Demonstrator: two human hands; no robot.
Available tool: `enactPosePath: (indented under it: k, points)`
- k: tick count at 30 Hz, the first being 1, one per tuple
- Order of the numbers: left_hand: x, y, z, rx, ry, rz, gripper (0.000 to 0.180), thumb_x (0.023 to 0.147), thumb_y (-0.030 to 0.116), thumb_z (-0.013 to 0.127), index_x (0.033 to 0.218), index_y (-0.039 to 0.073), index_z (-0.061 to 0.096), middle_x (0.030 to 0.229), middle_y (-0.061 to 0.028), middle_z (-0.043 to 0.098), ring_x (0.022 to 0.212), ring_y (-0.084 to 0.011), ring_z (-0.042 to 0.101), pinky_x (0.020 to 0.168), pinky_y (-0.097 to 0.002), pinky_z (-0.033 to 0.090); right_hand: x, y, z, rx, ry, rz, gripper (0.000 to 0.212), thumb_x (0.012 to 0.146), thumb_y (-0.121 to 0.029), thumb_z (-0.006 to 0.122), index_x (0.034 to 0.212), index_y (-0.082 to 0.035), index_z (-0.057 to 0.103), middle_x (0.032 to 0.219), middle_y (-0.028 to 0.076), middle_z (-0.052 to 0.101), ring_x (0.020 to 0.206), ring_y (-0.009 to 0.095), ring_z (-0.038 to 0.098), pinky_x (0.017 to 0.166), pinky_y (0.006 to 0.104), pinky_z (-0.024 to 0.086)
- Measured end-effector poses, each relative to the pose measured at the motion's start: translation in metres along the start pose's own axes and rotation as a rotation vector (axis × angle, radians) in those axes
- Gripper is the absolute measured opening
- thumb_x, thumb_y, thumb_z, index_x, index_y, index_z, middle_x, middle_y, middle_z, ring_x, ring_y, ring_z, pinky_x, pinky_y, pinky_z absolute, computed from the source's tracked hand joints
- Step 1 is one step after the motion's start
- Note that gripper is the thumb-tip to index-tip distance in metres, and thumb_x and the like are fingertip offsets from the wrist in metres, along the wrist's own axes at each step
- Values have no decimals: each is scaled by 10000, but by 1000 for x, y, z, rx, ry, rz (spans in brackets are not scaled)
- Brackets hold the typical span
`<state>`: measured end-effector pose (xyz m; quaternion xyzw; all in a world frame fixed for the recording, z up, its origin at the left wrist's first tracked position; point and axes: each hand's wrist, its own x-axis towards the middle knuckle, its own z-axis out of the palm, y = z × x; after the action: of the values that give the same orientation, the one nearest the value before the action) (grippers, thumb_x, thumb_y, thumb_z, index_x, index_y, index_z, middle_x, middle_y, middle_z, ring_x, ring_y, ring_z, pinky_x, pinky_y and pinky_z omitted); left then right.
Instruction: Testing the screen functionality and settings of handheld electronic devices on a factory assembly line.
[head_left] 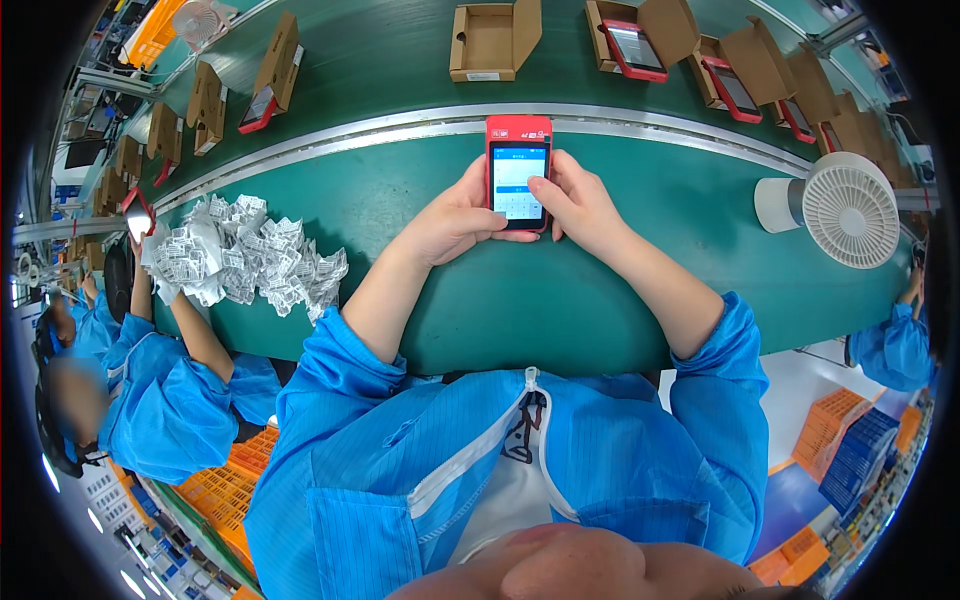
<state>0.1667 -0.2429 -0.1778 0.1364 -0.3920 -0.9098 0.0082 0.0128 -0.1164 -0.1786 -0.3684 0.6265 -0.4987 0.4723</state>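
Far left, co-worker's blue sleeve [170, 420]; red device [138, 212] in that person's hand, screen washed out. Crumpled paper pile [245, 250] on left part of green counter [500, 320]; whatever is under it, hidden. Left hand [455, 215] grips lower left side of red handheld terminal [519, 175], thumb at screen's lower left corner, most fingers hidden behind. Terminal is held at middle of counter's far edge, top end overlapping metal rail [400, 128] in view; can't tell if its back touches anything. Long axis runs near to far, roughly square to far edge; broad red end points away from the person, screen faces up at them. Screen details too small to make out, partly covered by thumbs. Right hand [585, 205] closes round right side, thumb over screen, fingertips partly hidden. Beyond rail, right: open cardboard boxes [758, 68] with red devices, overlapping, furthest ones hard to separate. White fan [850, 210] by counter's right end. Far right, another person, cut off by dark rim.
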Motion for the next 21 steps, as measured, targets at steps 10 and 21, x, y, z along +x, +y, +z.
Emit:
enactPosePath:
  k: [10,21]
  points:
    - [2,1,-1,3,-2,16,846,744,-88,494,1469,134,119,1374,-145,400,1222,-305,500,948,-493,489,2,0,-1,-56,-26,13,349,931,-235,553,1177,-11,448,983,86,602,702,89,577,443,201,438]
    - [-1,-4,-2,62,-22,3,847,750,-16,561,1468,129,136,1400,-143,368,1230,-317,484,952,-494,484,-1,1,3,63,42,-23,339,945,-299,509,1099,3,498,828,79,614,599,99,571,445,239,447]
